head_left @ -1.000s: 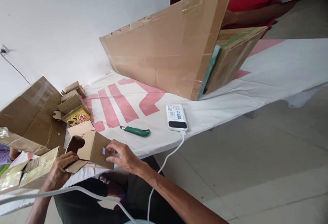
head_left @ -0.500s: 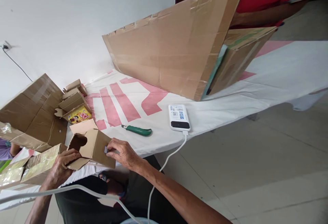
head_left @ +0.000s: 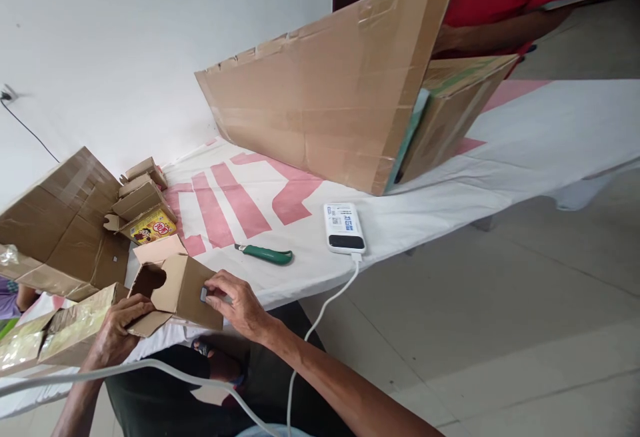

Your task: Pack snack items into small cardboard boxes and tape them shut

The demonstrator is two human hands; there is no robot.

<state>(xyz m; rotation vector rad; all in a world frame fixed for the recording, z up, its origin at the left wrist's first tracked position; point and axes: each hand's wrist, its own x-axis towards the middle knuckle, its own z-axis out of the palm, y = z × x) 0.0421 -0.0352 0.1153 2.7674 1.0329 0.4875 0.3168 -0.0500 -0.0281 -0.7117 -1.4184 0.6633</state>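
Note:
A small open cardboard box (head_left: 183, 290) with a rounded cut-out in one flap rests at the table's near edge. My left hand (head_left: 115, 333) grips its lower open flap, fingers curled round the edge. My right hand (head_left: 235, 303) lies against the box's side panel, fingertips pinched on a small grey sticker (head_left: 203, 295) there.
On the white cloth with red marks (head_left: 280, 203) lie a green-handled knife (head_left: 265, 255) and a white power bank (head_left: 344, 227) with a cable. A large cardboard box (head_left: 340, 97) stands behind; a person in red stands beyond it. More cardboard boxes (head_left: 60, 223) and a yellow printed carton (head_left: 149, 229) sit at left.
My hands and the small box stay almost in place; my right fingertips have closed onto the sticker. The view shifted slightly.

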